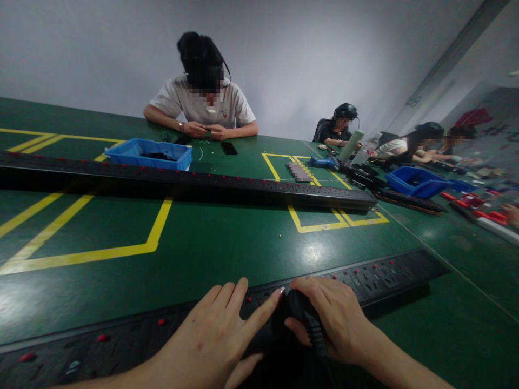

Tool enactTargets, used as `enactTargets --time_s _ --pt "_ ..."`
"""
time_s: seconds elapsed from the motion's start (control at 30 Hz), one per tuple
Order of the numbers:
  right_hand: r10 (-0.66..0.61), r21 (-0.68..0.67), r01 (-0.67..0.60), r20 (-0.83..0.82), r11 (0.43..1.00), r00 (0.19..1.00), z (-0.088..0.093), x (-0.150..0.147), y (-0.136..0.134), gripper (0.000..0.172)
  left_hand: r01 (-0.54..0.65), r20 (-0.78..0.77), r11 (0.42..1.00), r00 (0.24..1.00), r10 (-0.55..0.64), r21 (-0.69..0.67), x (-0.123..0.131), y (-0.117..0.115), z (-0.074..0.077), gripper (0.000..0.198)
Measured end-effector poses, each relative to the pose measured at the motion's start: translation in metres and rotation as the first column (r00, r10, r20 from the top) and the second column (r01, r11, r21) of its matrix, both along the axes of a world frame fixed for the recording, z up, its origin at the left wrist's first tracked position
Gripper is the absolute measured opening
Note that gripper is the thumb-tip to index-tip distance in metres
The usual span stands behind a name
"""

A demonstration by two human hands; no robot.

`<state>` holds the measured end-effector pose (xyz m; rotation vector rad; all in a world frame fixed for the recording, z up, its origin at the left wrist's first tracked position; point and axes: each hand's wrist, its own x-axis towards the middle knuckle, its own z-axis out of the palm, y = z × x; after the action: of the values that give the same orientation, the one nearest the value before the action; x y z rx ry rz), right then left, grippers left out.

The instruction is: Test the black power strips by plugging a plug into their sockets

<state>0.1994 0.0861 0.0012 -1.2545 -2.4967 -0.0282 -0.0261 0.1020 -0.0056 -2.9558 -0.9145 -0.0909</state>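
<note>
A long black power strip (385, 275) with red switches runs along the near edge of the green table. My left hand (214, 335) lies on it with the fingers stretched out, steadying it. Just to its right, my right hand (332, 319) is closed around a black plug with a ribbed cable (310, 324), held against the strip. The plug's front end is hidden under my fingers.
A second long black power strip (182, 183) crosses the middle of the table (227, 248). Blue trays stand at the back left (148, 154) and right (417, 181). A person sits opposite, handling small parts, and others work at the far right. Yellow tape marks boxes.
</note>
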Motion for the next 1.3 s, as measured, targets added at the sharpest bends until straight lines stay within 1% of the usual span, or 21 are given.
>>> enactTargets --time_s 0.23,0.4,1.3 --pt "0.003 -0.033 -0.003 -0.001 0.999 1.000 -0.0004 0.0013 -0.0001 0.031 -0.002 -0.023 1.000 1.000 0.002 -0.009 0.0025 0.0021 0.0022 0.078" --pt "0.008 -0.043 -0.008 -0.003 0.999 1.000 -0.0001 0.0014 0.0004 0.030 0.003 -0.012 1.000 1.000 -0.003 0.001 0.0017 0.0012 0.0021 0.078" --pt "-0.002 -0.025 0.002 0.008 1.000 1.000 0.0001 0.0003 -0.0003 0.031 0.002 0.014 0.999 1.000 -0.003 0.037 -0.0008 -0.0008 -0.0023 0.082"
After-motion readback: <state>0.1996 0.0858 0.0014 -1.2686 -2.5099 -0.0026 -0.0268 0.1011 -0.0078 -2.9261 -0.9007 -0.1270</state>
